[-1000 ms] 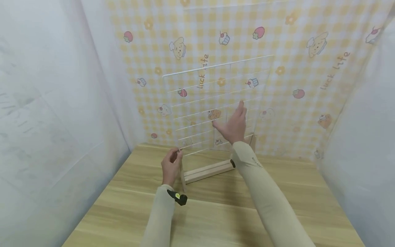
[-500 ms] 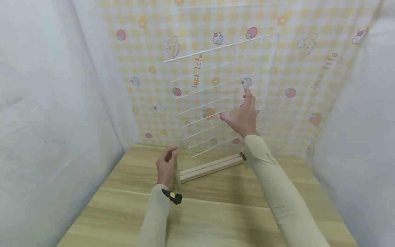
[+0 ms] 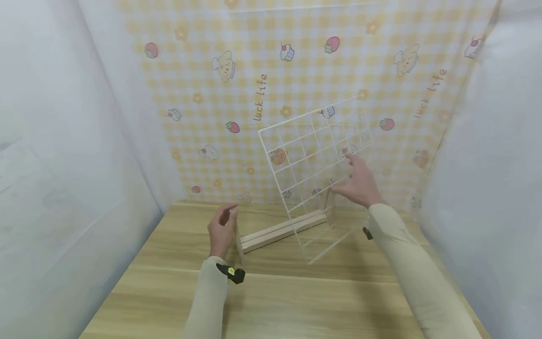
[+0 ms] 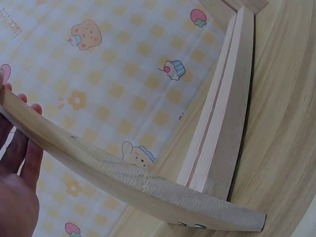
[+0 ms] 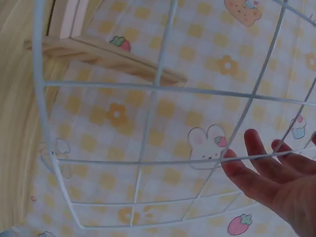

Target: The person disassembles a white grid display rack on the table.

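My left hand (image 3: 221, 230) grips the top of the left wooden upright (image 4: 113, 170) of a low stand. From that upright's foot, two parallel wooden rails (image 4: 217, 113) with a narrow slot between them run to the right upright (image 5: 108, 59). A white wire grid panel (image 3: 281, 191) is held tilted by my right hand (image 3: 360, 183) near its right side. In the right wrist view, the thumb lies on one wire and the fingers reach through behind the mesh. The panel's lower left corner overlaps the table in front of the rails in the head view.
The stand is on a wood-grain table (image 3: 275, 306). A yellow-checked cloth (image 3: 190, 70) with cartoon prints hangs behind it, and white sheets (image 3: 55, 165) enclose both sides. A black wrist device (image 3: 232, 273) sits on the left sleeve.
My right hand has moved right and, lately, lower. The grid panel has turned, its left edge tipping down and forward across the rails. My left hand stays on the upright.
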A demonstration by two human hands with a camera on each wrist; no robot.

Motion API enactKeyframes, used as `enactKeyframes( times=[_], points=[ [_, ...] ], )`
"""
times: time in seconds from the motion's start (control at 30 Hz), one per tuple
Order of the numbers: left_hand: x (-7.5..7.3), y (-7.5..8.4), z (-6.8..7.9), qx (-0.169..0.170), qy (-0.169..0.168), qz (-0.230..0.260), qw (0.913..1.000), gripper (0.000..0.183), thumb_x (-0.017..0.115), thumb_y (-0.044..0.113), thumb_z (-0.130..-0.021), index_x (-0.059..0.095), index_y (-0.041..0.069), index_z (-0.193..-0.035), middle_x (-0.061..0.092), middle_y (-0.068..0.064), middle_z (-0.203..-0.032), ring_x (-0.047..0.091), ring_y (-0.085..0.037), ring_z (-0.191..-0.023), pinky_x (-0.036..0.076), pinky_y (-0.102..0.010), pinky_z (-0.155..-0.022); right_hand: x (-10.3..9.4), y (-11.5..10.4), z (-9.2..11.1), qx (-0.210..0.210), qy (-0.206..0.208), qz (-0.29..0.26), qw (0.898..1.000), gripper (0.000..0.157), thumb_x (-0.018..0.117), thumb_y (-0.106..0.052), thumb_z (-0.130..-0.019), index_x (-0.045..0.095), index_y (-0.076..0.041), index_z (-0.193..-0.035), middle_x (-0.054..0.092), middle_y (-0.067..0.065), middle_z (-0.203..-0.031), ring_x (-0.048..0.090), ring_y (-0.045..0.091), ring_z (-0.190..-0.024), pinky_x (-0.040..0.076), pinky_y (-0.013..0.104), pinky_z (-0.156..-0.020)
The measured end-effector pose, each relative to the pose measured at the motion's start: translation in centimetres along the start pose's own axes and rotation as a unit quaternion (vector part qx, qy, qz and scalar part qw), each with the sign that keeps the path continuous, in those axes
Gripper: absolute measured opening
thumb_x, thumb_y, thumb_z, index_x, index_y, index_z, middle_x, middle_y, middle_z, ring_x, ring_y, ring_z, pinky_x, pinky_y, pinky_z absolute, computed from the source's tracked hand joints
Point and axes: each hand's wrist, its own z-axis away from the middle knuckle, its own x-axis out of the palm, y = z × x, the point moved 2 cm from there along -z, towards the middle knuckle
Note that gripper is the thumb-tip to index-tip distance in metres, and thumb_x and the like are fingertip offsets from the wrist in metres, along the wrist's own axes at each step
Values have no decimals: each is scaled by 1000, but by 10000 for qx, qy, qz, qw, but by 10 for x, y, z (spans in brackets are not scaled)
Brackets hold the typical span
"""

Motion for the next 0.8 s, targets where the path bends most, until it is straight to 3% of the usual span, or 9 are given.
enactKeyframes(
  times=[0.13, 0.3, 0.5, 0.8],
  points=[
    [0, 2, 2, -68, 6, -65, 10000, 30, 60, 22, -102, 64, 5, -126, 63, -17, -136, 54, -33, -135, 40, -49, -118, -7, 24, 12, 109, -661, 157, 9976, 103, 86, -28, -73, 27, -4, -155, 43, 32, -149, 59, 52, -116, 55, 62, -91],
    [2, 0, 0, -72, 32, -38, 10000, 31, 61, 23, -102, 64, 5, -126, 65, -17, -133, 58, -28, -128, 43, -46, -116, -13, 44, 23, -41, -1138, 341, 9929, 102, 87, -24, -69, 32, -2, -152, 47, 34, -144, 62, 50, -111, 56, 60, -89],
    [3, 0, 0, -8, 65, -89, 9999, 30, 62, 24, -101, 66, 6, -125, 68, -16, -129, 60, -7, -113, 46, -41, -113, -16, 58, 34, -298, -1489, 575, 9867, 100, 89, -21, -65, 36, -1, -148, 47, 33, -144, 62, 48, -110, 56, 61, -89],
    [3, 2, -1, -119, 66, -96, 9999, 29, 62, 25, -101, 67, 9, -124, 68, -11, -130, 59, -6, -117, 45, -34, -113, -21, 79, 53, -496, -1770, 884, 9790, 101, 88, -22, -60, 40, 1, -146, 51, 31, -142, 64, 44, -107, 57, 58, -88]
  ],
)
